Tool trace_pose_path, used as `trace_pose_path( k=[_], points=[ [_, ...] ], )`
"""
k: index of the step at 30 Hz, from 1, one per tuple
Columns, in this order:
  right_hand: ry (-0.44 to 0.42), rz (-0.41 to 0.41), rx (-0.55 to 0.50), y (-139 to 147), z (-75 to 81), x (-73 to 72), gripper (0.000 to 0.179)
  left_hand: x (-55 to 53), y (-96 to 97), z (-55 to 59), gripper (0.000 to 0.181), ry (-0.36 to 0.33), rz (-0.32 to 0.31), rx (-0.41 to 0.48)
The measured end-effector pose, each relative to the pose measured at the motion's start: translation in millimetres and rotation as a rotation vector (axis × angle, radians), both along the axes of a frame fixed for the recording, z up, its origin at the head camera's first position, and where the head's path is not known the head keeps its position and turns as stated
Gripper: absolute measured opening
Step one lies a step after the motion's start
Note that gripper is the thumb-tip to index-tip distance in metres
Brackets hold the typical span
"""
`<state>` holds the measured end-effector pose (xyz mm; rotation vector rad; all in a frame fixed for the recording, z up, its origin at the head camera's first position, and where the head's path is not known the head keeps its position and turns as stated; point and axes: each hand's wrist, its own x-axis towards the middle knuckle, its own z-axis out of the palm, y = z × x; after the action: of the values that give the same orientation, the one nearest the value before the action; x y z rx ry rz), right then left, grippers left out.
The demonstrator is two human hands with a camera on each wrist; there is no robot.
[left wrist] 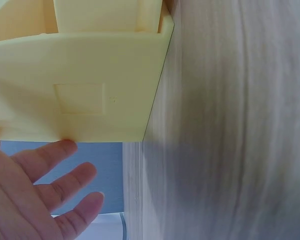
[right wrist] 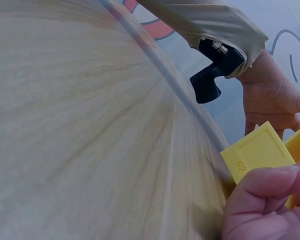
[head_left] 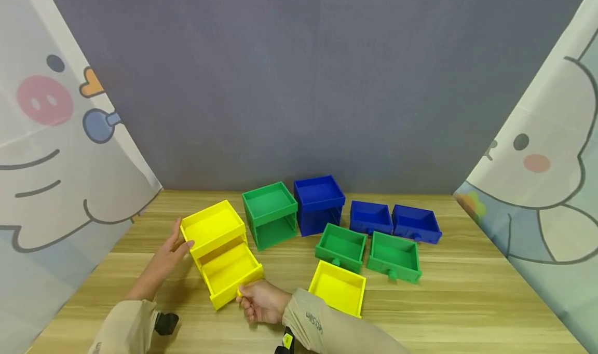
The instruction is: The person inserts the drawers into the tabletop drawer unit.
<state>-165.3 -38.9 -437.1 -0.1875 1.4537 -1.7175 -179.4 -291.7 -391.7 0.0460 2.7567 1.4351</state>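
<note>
A yellow drawer cabinet (head_left: 212, 227) with a tray top stands at the left of the table. Its lower drawer (head_left: 231, 271) is partly out, and an open slot shows above it. My left hand (head_left: 174, 250) holds the cabinet's left side, thumb at the top rim and fingers round toward the back. The left wrist view shows those fingers (left wrist: 65, 150) spread, one tip at the cabinet's edge. With curled fingers my right hand (head_left: 263, 301) pinches the knob on the drawer's front; the right wrist view has this hand (right wrist: 270, 205) close by the yellow drawer.
A second yellow drawer (head_left: 337, 287) lies beside my right forearm. Behind stand a green cabinet (head_left: 271, 203) and a blue cabinet (head_left: 320, 193), both with open fronts. Two green drawers (head_left: 343, 245) and two blue drawers (head_left: 371, 218) sit to the right. A grey wall (head_left: 317, 84) rises behind.
</note>
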Motion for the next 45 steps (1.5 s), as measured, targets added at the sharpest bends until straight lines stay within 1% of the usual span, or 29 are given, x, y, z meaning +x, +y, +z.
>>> trace_pose_path(
  k=[6, 9, 11, 13, 18, 22, 24, 26, 33, 36, 39, 45],
  points=[
    [-0.003, 0.010, 0.008, -1, 0.0, -2.5, 0.031, 0.9, 0.4, 0.9, 0.078, 0.011, -0.001, 0.027],
    [-0.014, 0.009, 0.013, -2, -0.1, -3.6, 0.032, 0.7, 0.5, 0.5, 0.078, 0.004, 0.002, 0.022],
    [-0.014, -0.007, 0.022, -3, -0.6, -3.6, 0.032, 0.3, 0.3, -0.2, 0.078, -0.001, 0.005, 0.012],
    [-0.001, -0.038, 0.043, -4, -1.1, -2.8, 0.032, 0.2, 0.8, 0.0, 0.077, -0.006, 0.006, 0.004],
    [0.054, -0.169, 0.113, -7, -1.3, 1.0, 0.024, -0.3, 3.1, 2.0, 0.078, -0.008, -0.001, 0.015],
    [0.122, -0.268, 0.116, -9, -0.3, 3.0, 0.015, -0.7, 3.3, 1.3, 0.078, 0.005, 0.003, 0.018],
    [0.156, -0.302, 0.114, -9, -0.1, 3.7, 0.011, -0.4, 2.9, 0.7, 0.077, 0.007, 0.006, 0.022],
    [0.170, -0.333, 0.113, -10, -1.3, 4.0, 0.009, -0.2, 2.4, 0.0, 0.077, 0.004, 0.008, 0.024],
    [0.188, -0.417, 0.063, -11, -8.3, 4.1, 0.005, 0.0, 1.7, -1.3, 0.078, -0.007, 0.004, 0.043],
    [0.200, -0.452, 0.045, -12, -10.7, 3.4, 0.012, 0.4, 1.7, -1.7, 0.077, -0.004, 0.004, 0.050],
    [0.209, -0.466, 0.044, -13, -10.9, 2.4, 0.017, 0.2, 1.8, -2.0, 0.077, 0.006, -0.001, 0.047],
    [0.213, -0.470, 0.063, -14, -8.1, 1.9, 0.017, 0.2, 2.1, -3.2, 0.076, 0.033, -0.005, 0.052]
  ],
)
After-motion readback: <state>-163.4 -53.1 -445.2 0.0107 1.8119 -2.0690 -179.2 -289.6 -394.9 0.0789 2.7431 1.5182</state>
